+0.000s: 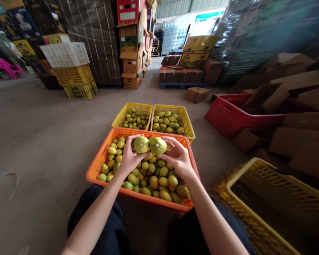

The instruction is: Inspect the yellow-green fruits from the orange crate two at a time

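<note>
My left hand grips a yellow-green fruit between thumb and fingers. In my right hand is a second fruit of similar size and colour. Both fruits are held side by side, stem ends facing me, above an orange crate filled with green and yellow fruit. Just behind that crate stand two smaller yellow crates, the left one and the right one, each holding more of the same fruit.
A yellow crate stands at my right, near a red crate with cardboard. Stacked white and yellow baskets are at the back left. Cardboard boxes and a loaded blue pallet stand further back. My knees flank the orange crate.
</note>
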Action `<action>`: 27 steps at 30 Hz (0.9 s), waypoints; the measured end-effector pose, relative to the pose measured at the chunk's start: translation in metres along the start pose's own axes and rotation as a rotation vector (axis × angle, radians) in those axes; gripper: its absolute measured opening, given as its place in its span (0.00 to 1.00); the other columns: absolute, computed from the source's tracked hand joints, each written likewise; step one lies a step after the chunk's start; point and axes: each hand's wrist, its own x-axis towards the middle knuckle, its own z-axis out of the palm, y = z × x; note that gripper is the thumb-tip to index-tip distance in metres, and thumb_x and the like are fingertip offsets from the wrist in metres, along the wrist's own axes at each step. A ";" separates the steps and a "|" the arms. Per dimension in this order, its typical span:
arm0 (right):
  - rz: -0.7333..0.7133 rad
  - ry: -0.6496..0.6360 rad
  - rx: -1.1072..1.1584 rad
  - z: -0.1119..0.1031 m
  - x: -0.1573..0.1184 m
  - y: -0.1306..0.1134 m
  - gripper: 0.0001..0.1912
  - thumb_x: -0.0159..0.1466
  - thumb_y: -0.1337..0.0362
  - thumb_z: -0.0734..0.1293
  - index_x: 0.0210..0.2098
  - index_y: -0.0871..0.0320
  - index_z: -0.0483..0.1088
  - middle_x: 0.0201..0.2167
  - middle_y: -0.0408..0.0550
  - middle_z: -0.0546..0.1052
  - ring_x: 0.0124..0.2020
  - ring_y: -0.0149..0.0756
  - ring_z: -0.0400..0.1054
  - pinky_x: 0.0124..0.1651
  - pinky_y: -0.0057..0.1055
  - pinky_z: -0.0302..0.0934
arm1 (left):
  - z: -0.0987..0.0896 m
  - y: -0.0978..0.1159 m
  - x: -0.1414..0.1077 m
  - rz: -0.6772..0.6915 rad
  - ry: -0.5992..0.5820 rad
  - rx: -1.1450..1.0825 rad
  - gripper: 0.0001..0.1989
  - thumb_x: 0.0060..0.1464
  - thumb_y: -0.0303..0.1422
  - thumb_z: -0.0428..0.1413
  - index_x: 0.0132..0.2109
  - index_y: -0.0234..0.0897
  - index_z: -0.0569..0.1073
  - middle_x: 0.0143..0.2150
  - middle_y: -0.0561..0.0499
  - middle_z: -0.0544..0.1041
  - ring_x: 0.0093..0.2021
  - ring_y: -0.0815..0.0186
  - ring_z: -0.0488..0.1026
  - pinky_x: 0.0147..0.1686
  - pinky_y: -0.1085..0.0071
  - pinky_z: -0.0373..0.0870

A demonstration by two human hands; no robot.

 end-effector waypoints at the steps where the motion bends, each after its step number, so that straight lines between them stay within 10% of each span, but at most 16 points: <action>1: 0.008 -0.011 -0.003 -0.001 0.001 0.000 0.26 0.46 0.72 0.74 0.45 0.51 0.72 0.49 0.46 0.73 0.54 0.44 0.63 0.51 0.39 0.65 | -0.001 0.001 -0.001 0.003 -0.002 0.007 0.32 0.30 0.24 0.69 0.45 0.41 0.68 0.52 0.47 0.71 0.54 0.60 0.68 0.52 0.67 0.65; 27: -0.054 -0.039 -0.024 -0.014 0.008 0.007 0.20 0.49 0.69 0.75 0.41 0.49 0.73 0.45 0.43 0.76 0.51 0.41 0.68 0.51 0.38 0.64 | -0.012 -0.008 0.002 0.122 -0.105 0.325 0.31 0.41 0.35 0.66 0.52 0.42 0.63 0.57 0.44 0.66 0.57 0.57 0.65 0.49 0.64 0.70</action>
